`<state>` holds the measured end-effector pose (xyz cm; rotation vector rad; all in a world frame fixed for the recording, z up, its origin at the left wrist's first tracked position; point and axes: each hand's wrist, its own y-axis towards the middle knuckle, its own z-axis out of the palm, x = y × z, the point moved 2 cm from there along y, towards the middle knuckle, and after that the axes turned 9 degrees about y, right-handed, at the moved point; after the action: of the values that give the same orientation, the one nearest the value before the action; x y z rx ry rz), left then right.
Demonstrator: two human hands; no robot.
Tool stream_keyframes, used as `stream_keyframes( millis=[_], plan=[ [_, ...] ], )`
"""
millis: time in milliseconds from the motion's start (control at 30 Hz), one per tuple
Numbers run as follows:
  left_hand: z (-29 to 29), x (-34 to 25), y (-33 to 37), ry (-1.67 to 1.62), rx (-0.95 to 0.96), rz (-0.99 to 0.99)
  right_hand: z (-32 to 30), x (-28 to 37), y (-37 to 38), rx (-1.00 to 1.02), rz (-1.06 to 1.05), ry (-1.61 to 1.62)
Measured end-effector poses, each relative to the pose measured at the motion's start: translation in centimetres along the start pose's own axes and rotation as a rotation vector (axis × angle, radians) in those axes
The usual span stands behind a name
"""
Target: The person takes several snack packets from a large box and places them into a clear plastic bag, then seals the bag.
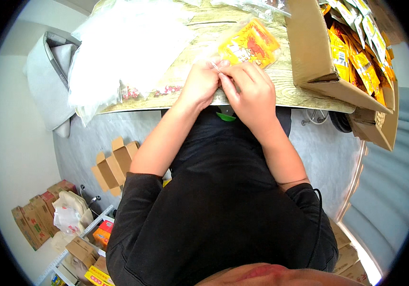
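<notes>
Black shirt (233,200), fingers (248,72) together, seemingly on bag (251,46)

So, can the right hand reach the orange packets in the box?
Probably yes: orange packets show in the open box, though its near wall intervenes and the right hand is pinching clear plastic.

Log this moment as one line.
left hand: pinching near end of clear plastic bag with yellow-orange contents | right hand: pinching same end | bag: over wood-grain table | open brown cardboard box: right of bag
</notes>
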<state>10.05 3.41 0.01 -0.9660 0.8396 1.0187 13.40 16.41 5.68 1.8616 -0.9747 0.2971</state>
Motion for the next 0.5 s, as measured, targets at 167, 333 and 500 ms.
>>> stream_keyframes(
  millis=[167,333,500],
  plan=[
    [2.6,0.3,0.1,-0.205,-0.145,0.02,-0.3,-0.1,-0.1,-0.013,0.022,0.037],
    [0.4,-0.6,-0.7,0.213,-0.032,-0.023,0.3,-2.2,-0.5,-0.089,0.012,0.056],
    [3.0,-9.2,-3.5,0.84,-0.177,0.608,-0.6,-3.7,-1.1,-0.103,0.1,0.058]
  ],
)
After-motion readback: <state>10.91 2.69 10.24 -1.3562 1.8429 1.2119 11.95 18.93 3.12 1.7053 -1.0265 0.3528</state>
